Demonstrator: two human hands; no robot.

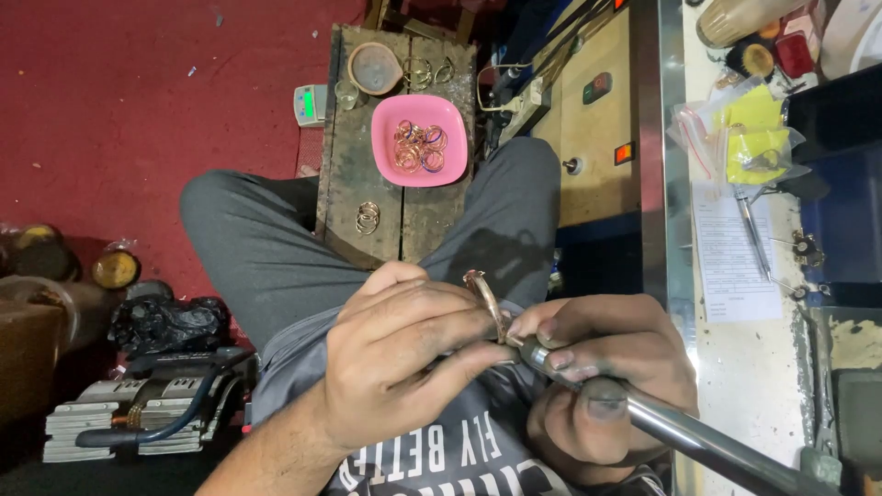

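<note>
- A thin copper-coloured ring (487,303) is pinched between the thumb and fingers of the left hand (395,363). It is held up in front of the chest, above the lap.
- A shiny metal tool (680,432), long like a rod, is gripped tight in the right hand (602,381). The fingers are wrapped all the way around it.
- The tip of the tool is pressed against the lower part of the ring, so the two are touching.
- The step in hand looks like work being done on the ring's edge with the tool tip. How much is done cannot be told.
- For the next move, it seems the ring must be kept steady and turned a little, so that a new part is met by the tip. A slip could bend the thin ring.
- More rings are piled in a pink bowl (420,140) on a dark wooden block (344,174) between the knees. A few loose rings (367,217) are lying on the block, near the bowl.
- A small scale (310,104) is set just beside the block on the red floor (138,110).
</note>
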